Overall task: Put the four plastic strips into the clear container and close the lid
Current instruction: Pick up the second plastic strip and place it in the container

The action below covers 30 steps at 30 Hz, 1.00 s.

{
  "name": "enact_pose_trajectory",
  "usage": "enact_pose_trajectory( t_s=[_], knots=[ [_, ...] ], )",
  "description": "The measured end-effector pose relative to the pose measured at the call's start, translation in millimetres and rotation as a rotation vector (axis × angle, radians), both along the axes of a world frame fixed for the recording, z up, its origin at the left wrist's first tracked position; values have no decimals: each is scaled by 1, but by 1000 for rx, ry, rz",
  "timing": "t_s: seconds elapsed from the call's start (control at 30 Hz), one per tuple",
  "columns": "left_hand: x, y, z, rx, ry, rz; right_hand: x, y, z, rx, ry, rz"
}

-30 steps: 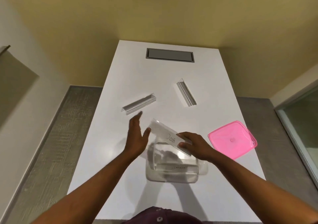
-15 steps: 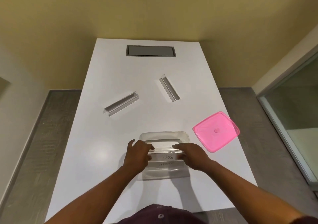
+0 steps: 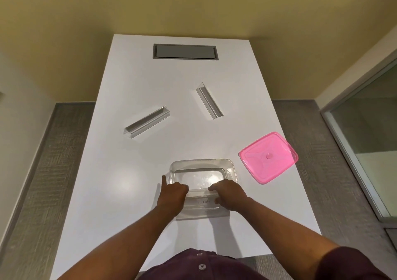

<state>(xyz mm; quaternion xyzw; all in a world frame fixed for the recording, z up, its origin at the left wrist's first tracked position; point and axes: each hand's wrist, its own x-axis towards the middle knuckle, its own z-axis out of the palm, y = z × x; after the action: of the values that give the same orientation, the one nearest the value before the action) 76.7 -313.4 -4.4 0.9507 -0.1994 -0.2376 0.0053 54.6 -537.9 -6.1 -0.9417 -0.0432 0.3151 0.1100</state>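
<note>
The clear container (image 3: 202, 164) stands near the table's front edge. A clear plastic strip (image 3: 203, 201) with handwriting lies inside it at the near side, and both hands rest on that strip. My left hand (image 3: 173, 195) grips its left end, one finger pointing up. My right hand (image 3: 228, 195) curls over its right end. I cannot tell how many strips lie beneath. Two more clear strips lie farther back: one strip (image 3: 147, 121) at the left, another strip (image 3: 209, 103) at the right. The pink lid (image 3: 268, 157) sits to the container's right.
The white table (image 3: 120, 193) has a grey recessed hatch (image 3: 185, 51) at its far end. The pink lid overhangs the table's right edge slightly. Grey carpet lies on both sides, and a glass partition (image 3: 369, 142) stands at the right.
One second ago my right hand held the written strip tilted above the container while my left hand was open. Both hands have since lowered it into the container and now press on it.
</note>
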Motion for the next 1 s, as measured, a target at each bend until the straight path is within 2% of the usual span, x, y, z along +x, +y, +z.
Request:
enact_pose_trajectory(
  t_s=[0.47,0.57,0.63,0.7,0.77,0.9,1.0],
  knots=[
    [2,-2,5,37,32,-60,-1,7,-4,-40,-26,-21],
    [2,6,5,-122,-5,-70,1,5,1,32,-64,-69],
    [5,16,6,-409,-154,-34,6,5,10,134,-183,-209],
    [15,28,10,-713,-290,93,17,1,21,262,-292,-412],
    [30,44,13,-873,-339,289,34,-3,34,422,-333,-593],
    [66,80,8,-883,-339,752,88,-3,53,566,-312,-771],
    [101,111,2,-839,-221,1075,136,6,57,561,-289,-759]
  ],
)
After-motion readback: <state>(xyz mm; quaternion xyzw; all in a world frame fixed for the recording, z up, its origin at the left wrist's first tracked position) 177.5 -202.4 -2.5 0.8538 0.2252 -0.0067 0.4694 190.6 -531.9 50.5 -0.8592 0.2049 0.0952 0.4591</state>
